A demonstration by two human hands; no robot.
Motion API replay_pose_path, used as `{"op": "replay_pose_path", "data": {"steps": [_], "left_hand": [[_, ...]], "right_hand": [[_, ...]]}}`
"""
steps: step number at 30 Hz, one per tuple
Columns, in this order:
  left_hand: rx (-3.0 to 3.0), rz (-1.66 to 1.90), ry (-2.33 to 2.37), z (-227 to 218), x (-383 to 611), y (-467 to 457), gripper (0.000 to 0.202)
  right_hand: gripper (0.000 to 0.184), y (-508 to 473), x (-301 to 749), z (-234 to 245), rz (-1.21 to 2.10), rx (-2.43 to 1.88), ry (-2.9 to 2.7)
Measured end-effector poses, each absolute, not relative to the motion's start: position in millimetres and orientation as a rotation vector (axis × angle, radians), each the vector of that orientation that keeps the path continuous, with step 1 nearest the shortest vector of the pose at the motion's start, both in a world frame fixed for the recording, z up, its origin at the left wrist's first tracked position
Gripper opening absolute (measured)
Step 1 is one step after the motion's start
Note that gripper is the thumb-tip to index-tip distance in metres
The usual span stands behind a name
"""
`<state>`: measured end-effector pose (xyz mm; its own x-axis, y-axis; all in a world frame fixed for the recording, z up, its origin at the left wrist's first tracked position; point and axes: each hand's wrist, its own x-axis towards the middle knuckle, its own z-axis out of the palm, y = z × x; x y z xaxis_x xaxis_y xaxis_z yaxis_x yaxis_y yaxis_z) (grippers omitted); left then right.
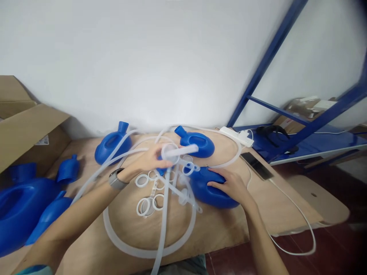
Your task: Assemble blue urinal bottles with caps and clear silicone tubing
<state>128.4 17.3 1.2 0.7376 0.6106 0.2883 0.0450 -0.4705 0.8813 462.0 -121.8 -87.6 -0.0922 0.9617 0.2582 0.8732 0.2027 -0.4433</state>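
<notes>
My left hand (149, 162), with a watch on the wrist, is closed on a translucent white funnel-ended tube piece (177, 151) held just above the wooden board. My right hand (231, 185) rests with fingers curled over a blue plastic bottle-shaped vessel (212, 193) lying on the board. Translucent hoses (149, 250) loop around and under both hands. Several white plastic rings (149, 204) lie between my forearms.
Two more blue vessels (111, 147) (197, 143) sit at the back of the wooden board (281, 214). Other blue vessels (20, 210) lie at left by a cardboard box (25, 126). A phone (257, 166), a white power strip (236, 135) and a blue metal rack (315, 122) are at right.
</notes>
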Motion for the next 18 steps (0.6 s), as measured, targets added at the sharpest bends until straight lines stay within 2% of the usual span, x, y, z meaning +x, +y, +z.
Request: {"op": "replay_pose_path", "data": {"steps": [5, 7, 9, 13, 18], "left_hand": [[2.038, 0.648, 0.41, 0, 127, 29, 0.039], [2.035, 0.637, 0.502, -4, 126, 31, 0.034], [1.932, 0.664, 0.582, -9, 126, 30, 0.04], [1.655, 0.569, 0.599, -12, 134, 21, 0.076], [1.635, 0.505, 0.652, -15, 150, 10, 0.05]], "right_hand": [[0.042, -122, 459, -85, 0.253, -1.704, -1.993], [0.042, -122, 459, -84, 0.261, -1.718, -1.984], [0.042, -123, 459, -83, 0.27, -1.732, -1.98], [0.042, -123, 460, -85, 0.26, -1.719, -1.974], [0.041, -123, 462, -89, 0.237, -1.694, -1.99]]}}
